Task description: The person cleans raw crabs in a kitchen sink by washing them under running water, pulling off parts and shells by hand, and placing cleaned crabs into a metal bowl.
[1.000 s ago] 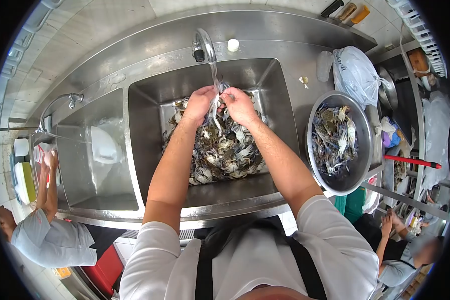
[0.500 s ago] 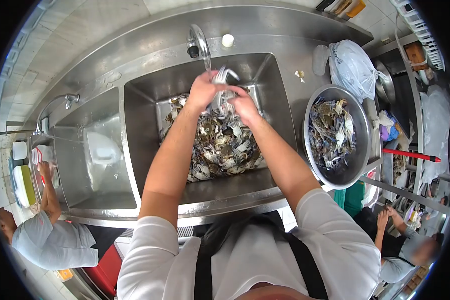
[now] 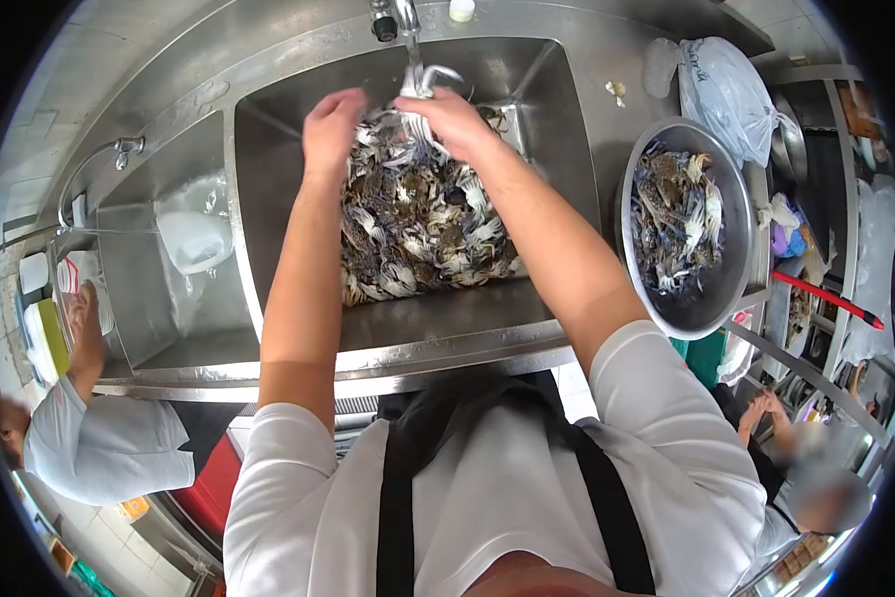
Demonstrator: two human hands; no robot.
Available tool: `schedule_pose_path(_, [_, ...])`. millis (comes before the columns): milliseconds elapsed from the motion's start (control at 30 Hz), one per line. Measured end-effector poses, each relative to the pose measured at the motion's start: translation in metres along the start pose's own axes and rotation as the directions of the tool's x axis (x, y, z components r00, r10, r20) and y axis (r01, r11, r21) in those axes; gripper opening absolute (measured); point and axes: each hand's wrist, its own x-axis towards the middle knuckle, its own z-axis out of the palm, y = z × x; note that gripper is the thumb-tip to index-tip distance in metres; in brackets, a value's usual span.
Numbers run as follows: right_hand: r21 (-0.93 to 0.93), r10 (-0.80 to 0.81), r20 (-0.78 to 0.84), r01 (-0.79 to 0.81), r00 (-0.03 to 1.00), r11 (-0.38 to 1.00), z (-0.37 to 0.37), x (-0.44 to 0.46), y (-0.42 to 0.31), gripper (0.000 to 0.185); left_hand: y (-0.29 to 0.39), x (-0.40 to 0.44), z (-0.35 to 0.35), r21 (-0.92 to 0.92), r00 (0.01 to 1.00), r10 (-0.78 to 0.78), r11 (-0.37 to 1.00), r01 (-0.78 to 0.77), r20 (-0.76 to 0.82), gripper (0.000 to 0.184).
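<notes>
Under the stream from the tap [image 3: 408, 15], my right hand [image 3: 449, 121] grips a crab [image 3: 418, 125], its pale legs and claws sticking up past my fingers. My left hand [image 3: 330, 127] is apart from that crab, off to its left over the sink, and looks empty with its fingers loosely spread, though motion blurs the fingertips. Below both hands, a heap of crabs [image 3: 418, 229] with dark shells and whitish undersides covers much of the floor of the deep steel sink [image 3: 288, 129].
A steel bowl [image 3: 741, 239] of crabs stands on the right counter, with a white plastic bag [image 3: 721, 90] behind it. A second basin [image 3: 159, 323] on the left holds a white plastic jug [image 3: 197, 242]. One person [image 3: 109, 443] works at far left, another [image 3: 796, 488] at far right.
My left hand has come off the crab and moved left, while my right hand keeps hold of it at the water. The whole view has shifted, so the sink sits higher in frame.
</notes>
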Motion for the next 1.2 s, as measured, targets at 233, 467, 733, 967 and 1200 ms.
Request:
schedule_pose_path(233, [-0.977,-0.244,0.11,0.15,0.963,0.149,0.026,0.009,-0.051,0.067,-0.158,-0.009,-0.057,0.18,0.945,-0.32,0.935,0.305,0.065,0.023])
schedule_pose_path(467, [-0.61,-0.364,-0.142,0.208,0.921,0.764,-0.05,-0.107,-0.117,0.035,-0.242,-0.048,-0.055,0.85,0.871,-0.42,0.527,0.004,0.256,0.03])
schedule_pose_path(733, [-0.883,-0.743,-0.404,-0.439,0.533,0.166,-0.138,-0.276,-0.181,0.059,-0.272,-0.123,-0.05,0.417,0.327,-0.478,0.093,-0.904,0.815,0.026])
schedule_pose_path(967, [-0.956,-0.874,-0.223,-0.273,0.431,0.109,-0.065,-0.275,-0.128,0.036,-0.308,-0.143,-0.036,0.363,0.359,-0.288,-0.041,-0.931,0.888,0.034])
schedule_pose_path(1200, [-0.918,-0.248,-0.204,-0.098,0.947,0.383,-0.031,-0.193,0.066,0.025,-0.313,-0.142,-0.004,0.404,0.335,-0.478,0.045,-0.914,0.812,0.03])
